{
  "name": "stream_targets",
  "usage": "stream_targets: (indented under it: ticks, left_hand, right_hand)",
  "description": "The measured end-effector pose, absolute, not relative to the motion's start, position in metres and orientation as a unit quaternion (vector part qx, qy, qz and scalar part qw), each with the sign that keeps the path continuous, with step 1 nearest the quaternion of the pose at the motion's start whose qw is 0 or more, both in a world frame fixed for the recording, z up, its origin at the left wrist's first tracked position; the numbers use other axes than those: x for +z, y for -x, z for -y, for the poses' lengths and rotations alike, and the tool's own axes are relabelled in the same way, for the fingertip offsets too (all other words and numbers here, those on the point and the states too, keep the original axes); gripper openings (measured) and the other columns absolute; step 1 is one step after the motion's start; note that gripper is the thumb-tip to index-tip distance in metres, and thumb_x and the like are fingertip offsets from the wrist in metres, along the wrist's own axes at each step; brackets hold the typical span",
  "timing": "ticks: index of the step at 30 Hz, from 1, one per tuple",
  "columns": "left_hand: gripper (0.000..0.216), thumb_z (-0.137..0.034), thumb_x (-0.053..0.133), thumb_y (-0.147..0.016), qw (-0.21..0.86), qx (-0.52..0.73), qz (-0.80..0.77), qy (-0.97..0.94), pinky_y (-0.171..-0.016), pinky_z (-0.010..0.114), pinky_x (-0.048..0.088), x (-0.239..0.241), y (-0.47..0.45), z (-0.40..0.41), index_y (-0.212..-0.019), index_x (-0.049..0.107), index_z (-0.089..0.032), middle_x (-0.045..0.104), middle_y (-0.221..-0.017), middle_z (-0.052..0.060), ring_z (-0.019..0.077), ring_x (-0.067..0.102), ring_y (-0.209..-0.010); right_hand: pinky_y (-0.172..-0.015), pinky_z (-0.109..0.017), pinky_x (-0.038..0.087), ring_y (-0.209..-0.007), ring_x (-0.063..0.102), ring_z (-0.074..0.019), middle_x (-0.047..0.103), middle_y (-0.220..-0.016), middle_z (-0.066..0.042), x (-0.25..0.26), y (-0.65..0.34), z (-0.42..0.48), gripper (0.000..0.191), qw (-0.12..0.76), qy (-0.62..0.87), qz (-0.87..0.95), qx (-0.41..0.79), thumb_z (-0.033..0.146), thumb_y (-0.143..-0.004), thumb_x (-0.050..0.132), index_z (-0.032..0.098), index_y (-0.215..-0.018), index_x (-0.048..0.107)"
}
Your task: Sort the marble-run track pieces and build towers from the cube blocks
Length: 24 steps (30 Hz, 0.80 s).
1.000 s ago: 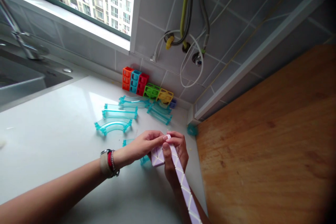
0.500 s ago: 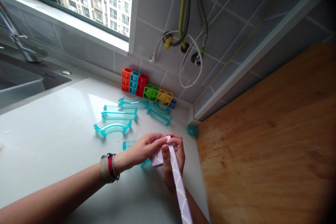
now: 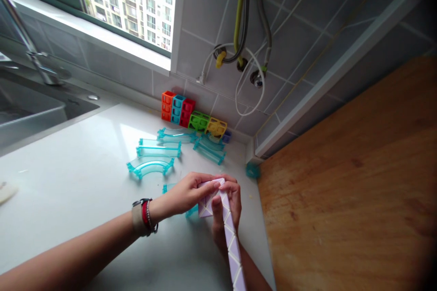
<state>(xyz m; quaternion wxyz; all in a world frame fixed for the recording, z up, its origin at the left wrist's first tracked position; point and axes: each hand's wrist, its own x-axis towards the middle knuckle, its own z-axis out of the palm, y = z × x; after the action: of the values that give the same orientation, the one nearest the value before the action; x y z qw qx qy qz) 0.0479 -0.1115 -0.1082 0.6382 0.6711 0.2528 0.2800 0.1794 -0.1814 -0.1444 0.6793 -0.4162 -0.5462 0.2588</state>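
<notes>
Above the near part of the white surface [image 3: 82, 177], two hands are holding a lilac strip [image 3: 231, 238] that pale lines are dividing into triangles. The left hand [image 3: 186, 193] is coming in from the side, its thumb pressing near the corner and its other fingers partly hiding; that grip is clamping the bent end [image 3: 205, 209]. The right hand [image 3: 236, 200] is wrapping the long part just below the corner, thumb on one flank, fingers on the other; that grip, too, is clamping the strip. The straight length is running toward the wearer and leaving view at the bottom edge. Fingers are covering the joint, so the number of folds is remaining unclear. Behind the bent end a teal piece [image 3: 192, 211] is showing only in part. Farther off, a curved track [image 3: 150, 163] and a straight track [image 3: 159, 148] are lying well apart from the hands; a red block [image 3: 187, 111] is standing in a row near the wall [image 3: 201, 22]. Step in hand, as judged: working the strip at its corner, both hands sharing the load. Next move, as judged, is calling for one firm hold on the long part during any turning of the bent end, the free length probably being prone to swinging.
</notes>
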Motion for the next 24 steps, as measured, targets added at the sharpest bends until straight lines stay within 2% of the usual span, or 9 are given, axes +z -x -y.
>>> stream_targets:
  ticks: [4,8,12,15,18,20,22,24]
  left_hand:
    - [0.050,-0.059,0.056,-0.097,0.670,0.291,-0.257,-0.633,-0.055,0.022,0.029,-0.114,-0.053,0.113,-0.093,0.069,-0.010,0.051,-0.072,0.000,0.0106,0.040,-0.064]
    - [0.049,-0.061,0.063,-0.092,0.769,0.270,-0.256,-0.521,-0.051,0.020,0.028,-0.119,-0.055,0.114,-0.092,0.063,-0.012,0.047,-0.069,-0.003,0.0081,0.037,-0.057]
    - [0.041,-0.054,0.072,-0.089,0.825,0.252,-0.215,-0.458,-0.052,0.018,0.034,-0.113,-0.049,0.113,-0.087,0.057,-0.015,0.050,-0.072,-0.003,0.0069,0.042,-0.058]
    - [0.039,-0.051,0.074,-0.088,0.824,0.228,-0.238,-0.460,-0.049,0.016,0.037,-0.108,-0.044,0.110,-0.087,0.058,-0.016,0.052,-0.070,-0.003,0.0065,0.045,-0.054]
    - [0.039,-0.054,0.067,-0.091,0.828,0.168,-0.246,-0.476,-0.040,0.017,0.038,-0.106,-0.039,0.107,-0.090,0.061,-0.015,0.058,-0.064,-0.001,0.0093,0.051,-0.045]
    - [0.040,-0.053,0.061,-0.093,0.831,0.136,-0.231,-0.488,-0.035,0.019,0.038,-0.107,-0.036,0.104,-0.085,0.062,-0.014,0.061,-0.057,0.001,0.0108,0.051,-0.037]
    - [0.041,-0.052,0.057,-0.095,0.831,0.121,-0.226,-0.493,-0.032,0.019,0.038,-0.108,-0.034,0.101,-0.079,0.061,-0.014,0.061,-0.052,0.002,0.0109,0.050,-0.033]
    - [0.042,-0.052,0.058,-0.095,0.827,0.116,-0.239,-0.495,-0.032,0.018,0.040,-0.108,-0.033,0.099,-0.079,0.062,-0.014,0.061,-0.052,0.002,0.0112,0.053,-0.035]
  right_hand:
    - [-0.091,-0.041,0.051,-0.110,0.060,-0.0245,0.053,-0.123,-0.008,-0.148,-0.182,0.178,0.034,0.669,0.433,0.552,0.245,0.057,-0.097,0.061,0.026,-0.108,0.054]
    - [-0.095,-0.046,0.051,-0.115,0.060,-0.0279,0.053,-0.129,-0.010,-0.146,-0.184,0.181,0.040,0.659,0.446,0.558,0.237,0.064,-0.096,0.058,0.027,-0.111,0.056]
    - [-0.104,-0.054,0.047,-0.129,0.053,-0.0344,0.052,-0.136,-0.014,-0.146,-0.185,0.184,0.061,0.652,0.443,0.576,0.214,0.074,-0.095,0.048,0.029,-0.136,0.054]
    - [-0.101,-0.053,0.050,-0.127,0.055,-0.0348,0.052,-0.136,-0.015,-0.150,-0.189,0.181,0.069,0.637,0.456,0.591,0.193,0.076,-0.095,0.044,0.028,-0.143,0.052]
    - [-0.092,-0.048,0.053,-0.116,0.061,-0.0326,0.056,-0.127,-0.014,-0.151,-0.198,0.176,0.067,0.607,0.471,0.622,0.152,0.077,-0.094,0.046,0.025,-0.134,0.057]
    - [-0.087,-0.045,0.053,-0.106,0.062,-0.0306,0.060,-0.115,-0.012,-0.148,-0.205,0.173,0.062,0.582,0.468,0.657,0.101,0.075,-0.094,0.048,0.023,-0.124,0.060]
    - [-0.081,-0.041,0.051,-0.095,0.062,-0.0277,0.061,-0.102,-0.010,-0.143,-0.210,0.172,0.049,0.551,0.464,0.692,0.054,0.066,-0.098,0.051,0.021,-0.112,0.061]
    - [-0.074,-0.037,0.048,-0.083,0.059,-0.0241,0.060,-0.089,-0.007,-0.138,-0.213,0.173,0.030,0.515,0.469,0.717,0.026,0.049,-0.101,0.053,0.020,-0.098,0.059]
